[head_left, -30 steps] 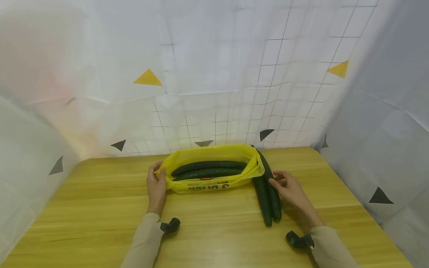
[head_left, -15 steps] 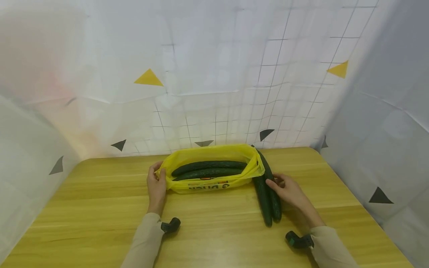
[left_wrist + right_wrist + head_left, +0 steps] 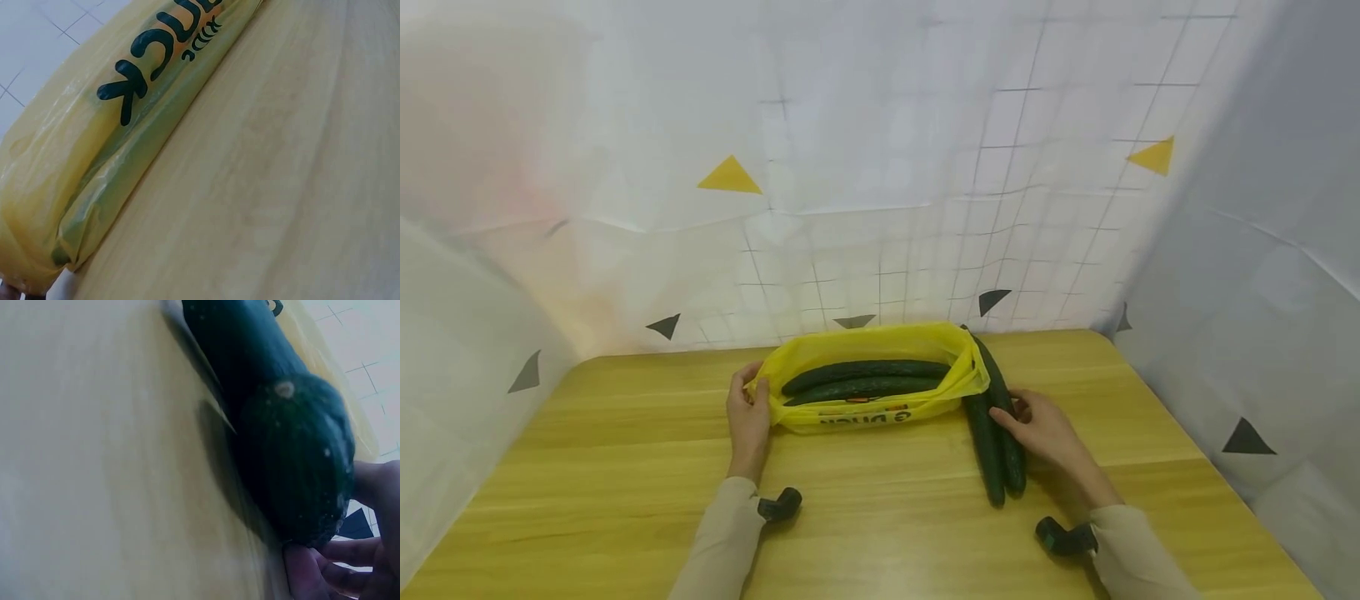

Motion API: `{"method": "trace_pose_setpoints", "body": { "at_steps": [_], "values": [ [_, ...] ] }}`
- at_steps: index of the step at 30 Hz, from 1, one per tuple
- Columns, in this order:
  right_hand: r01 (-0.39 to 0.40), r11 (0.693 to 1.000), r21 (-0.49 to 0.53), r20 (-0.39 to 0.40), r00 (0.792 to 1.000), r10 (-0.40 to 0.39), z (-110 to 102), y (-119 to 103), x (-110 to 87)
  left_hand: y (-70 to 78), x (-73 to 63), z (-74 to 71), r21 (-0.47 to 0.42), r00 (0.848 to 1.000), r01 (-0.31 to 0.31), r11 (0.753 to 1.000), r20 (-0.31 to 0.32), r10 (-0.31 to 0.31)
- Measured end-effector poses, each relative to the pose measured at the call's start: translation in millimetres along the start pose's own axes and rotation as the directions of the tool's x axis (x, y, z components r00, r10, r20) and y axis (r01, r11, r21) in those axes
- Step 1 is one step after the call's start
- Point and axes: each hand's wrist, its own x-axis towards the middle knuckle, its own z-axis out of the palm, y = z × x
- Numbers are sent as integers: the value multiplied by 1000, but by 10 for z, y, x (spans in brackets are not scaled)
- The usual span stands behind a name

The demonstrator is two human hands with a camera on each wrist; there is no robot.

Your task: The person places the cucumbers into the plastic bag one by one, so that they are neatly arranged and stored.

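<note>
A yellow plastic bag (image 3: 880, 419) lies with its mouth held wide at the table's back. Inside it rest two dark green cucumbers (image 3: 865, 369), side by side. My left hand (image 3: 748, 421) pinches the bag's left rim; only its fingertips show in the left wrist view, under the printed bag (image 3: 81, 156). Right of the bag, two more cucumbers lie lengthwise, touching each other. My right hand (image 3: 1048, 429) grips the outer cucumber (image 3: 1013, 458), thumb over its top and fingers around its far side. The inner cucumber (image 3: 985, 450) lies against it, its far end hidden by the bag.
A wooden table (image 3: 880, 517) bears everything, with a white sheet wall (image 3: 865, 167) close behind the bag. Another sheet wall (image 3: 1285, 292) rises along the right side. A small black camera sits on each wrist, including the right wrist camera (image 3: 1063, 537).
My right hand's thumb has slid leftward over the top of the outer cucumber, and the hand has closed round it. The left hand and the bag stay in place.
</note>
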Motion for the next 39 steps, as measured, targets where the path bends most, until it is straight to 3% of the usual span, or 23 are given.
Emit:
{"method": "trace_pose_setpoints", "body": {
  "at_steps": [6, 12, 17, 20, 24, 29, 31, 33, 39],
  "values": [
    [-3, 998, 55, 23, 1000, 2, -12, 78, 28, 5, 7, -14, -3, 1000, 6, 1000, 4, -6],
    [-37, 976, 213, 82, 996, 20, -13, 169, 61, -4, 7, -45, 2, 1000, 15, 1000, 2, -15],
    [-123, 902, 413, 185, 982, 49, -59, 254, 66, -23, 30, -30, -1, 1000, -1, 1000, -10, 1],
    [-181, 827, 532, 228, 972, 66, -112, 300, 60, -25, 55, -5, -5, 1000, -14, 1000, -4, 14],
    [-196, 788, 583, 244, 968, 61, -153, 319, 35, -34, 101, 12, 14, 999, -40, 999, 1, 40],
    [-182, 805, 564, 235, 970, 54, -147, 328, -4, -73, 152, -1, 23, 999, -52, 998, 12, 52],
    [-182, 806, 563, 231, 971, 58, -145, 339, -22, -77, 161, -4, 8, 998, -49, 999, 27, 49],
    [-193, 796, 573, 227, 971, 72, -142, 349, -42, 11, 133, -12, 10, 998, -44, 999, 46, 43],
    [-213, 794, 569, 224, 969, 100, -143, 374, -100, -9, 171, 31, 6, 995, -87, 996, 45, 86]
  ]
}}
